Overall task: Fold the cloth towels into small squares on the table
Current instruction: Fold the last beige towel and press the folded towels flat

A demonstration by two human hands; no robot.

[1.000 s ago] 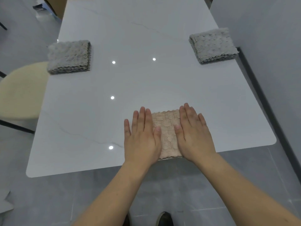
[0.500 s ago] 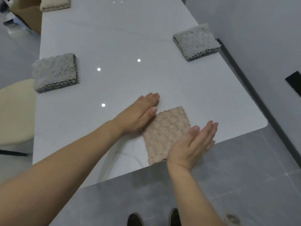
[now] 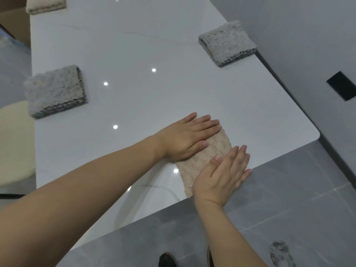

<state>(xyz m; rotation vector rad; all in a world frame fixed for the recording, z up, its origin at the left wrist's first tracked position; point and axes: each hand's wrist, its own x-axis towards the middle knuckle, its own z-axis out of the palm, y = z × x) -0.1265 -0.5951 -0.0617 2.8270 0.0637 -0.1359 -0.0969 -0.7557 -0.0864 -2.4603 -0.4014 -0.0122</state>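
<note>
Left hand (image 3: 189, 136) lay flat, fingers straight, pressing the far-left side of the beige towel (image 3: 205, 160) at the near edge of the counter (image 3: 134, 45). Right hand (image 3: 224, 173), also flat and released, pressed the towel's near-right side. Grey folded stacks sat well apart: one (image 3: 54, 90) far left, one (image 3: 228, 45) far right.

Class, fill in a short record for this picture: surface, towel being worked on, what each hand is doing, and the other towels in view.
Surface: white glossy table
Towel in work: beige towel, folded, near the table's front edge
Left hand: flat on the towel, fingers straight
Right hand: flat on the towel, fingers straight
Other towels: grey stack at left; grey stack at far right; beige stack at far left corner
</note>
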